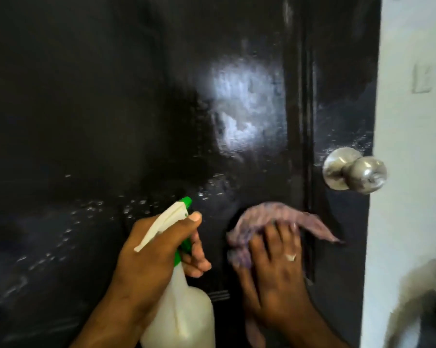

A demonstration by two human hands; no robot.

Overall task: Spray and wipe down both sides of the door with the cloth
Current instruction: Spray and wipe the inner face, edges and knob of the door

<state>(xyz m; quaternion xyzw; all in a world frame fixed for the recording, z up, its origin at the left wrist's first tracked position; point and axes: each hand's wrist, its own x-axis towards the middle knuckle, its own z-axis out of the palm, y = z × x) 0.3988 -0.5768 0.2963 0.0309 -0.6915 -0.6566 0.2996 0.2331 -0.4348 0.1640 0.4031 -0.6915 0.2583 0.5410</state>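
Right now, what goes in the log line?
left hand: holds spray bottle | right hand: presses cloth on door | droplets visible

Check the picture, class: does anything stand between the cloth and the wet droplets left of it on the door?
Yes. The left hand holds the spray bottle in front of the door, between the cloth under the right hand and the droplets.

Two bare forearms rise from the bottom edge of the frame, with no sleeves showing on either. The left hand [151, 249] sits at lower centre, its thumbnail short and pale. The right hand [274, 267], just right of it, wears a pale ring [290, 257] on one finger. No glove, watch or bracelet shows.
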